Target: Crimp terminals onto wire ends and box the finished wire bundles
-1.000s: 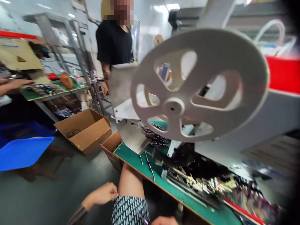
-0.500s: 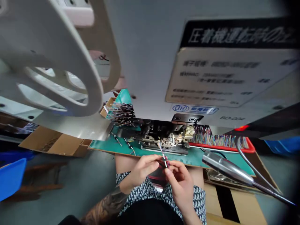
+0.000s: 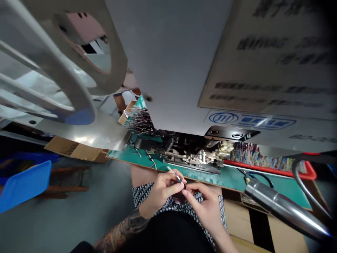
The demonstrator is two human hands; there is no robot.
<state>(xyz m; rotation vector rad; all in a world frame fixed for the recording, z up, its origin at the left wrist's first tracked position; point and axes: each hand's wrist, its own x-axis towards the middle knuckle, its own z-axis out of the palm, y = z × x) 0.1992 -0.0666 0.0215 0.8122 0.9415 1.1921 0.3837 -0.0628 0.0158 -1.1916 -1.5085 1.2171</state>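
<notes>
My left hand (image 3: 163, 189) is closed, thumb and fingers pinching a short wire bundle (image 3: 174, 175) whose pale end points up and left. At the bundle's lower dark end, the thumb and forefinger of my right hand (image 3: 204, 206) are pinched together on it. The fingers hide most of the lower end. Both hands are over my lap, just in front of the green tabletop (image 3: 231, 180). Behind them stands the metal tooling of a crimping machine (image 3: 189, 158), apart from the hands.
A red tray (image 3: 310, 172) of coloured wires is at the right, near scissors (image 3: 256, 175) and a metal lamp arm (image 3: 279, 203). Dark wires (image 3: 139, 121) are heaped behind at the left. The grey machine housing (image 3: 168, 63) overhangs close above. A blue bin (image 3: 28, 186) stands lower left.
My left hand has come to the wire bundle and pinches it. The bundle has tipped over to the left and lies lower, away from the machine. The view has shifted closer to the housing.
</notes>
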